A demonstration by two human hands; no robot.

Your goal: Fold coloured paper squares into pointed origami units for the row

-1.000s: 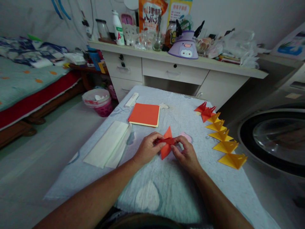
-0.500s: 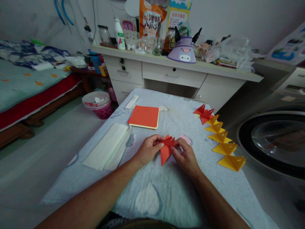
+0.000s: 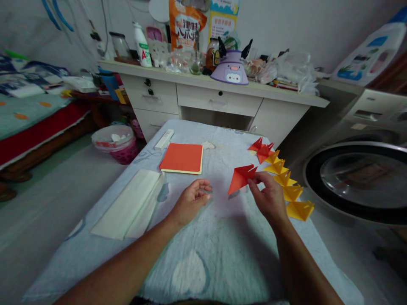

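My right hand (image 3: 270,197) pinches a folded red paper piece (image 3: 241,178) by its notched end and holds it just above the light blue table cloth (image 3: 203,254). My left hand (image 3: 190,201) rests on the cloth to the left with curled, loose fingers and nothing in them. Right of my right hand runs a row of folded paper pieces, several yellow ones (image 3: 286,186) and two red ones (image 3: 260,149) at the far end. A stack of red square paper (image 3: 182,158) lies further back on the cloth.
A folded white sheet (image 3: 130,205) lies at the table's left edge and a small white box (image 3: 164,139) at the back. A cluttered white desk (image 3: 219,95) stands behind, a washing machine (image 3: 359,173) to the right, a pink bin (image 3: 115,143) and a bed (image 3: 28,114) to the left.
Both hands were folding the red piece together. Now my left hand has let go, and my right hand has carried the piece to the right, towards the row.
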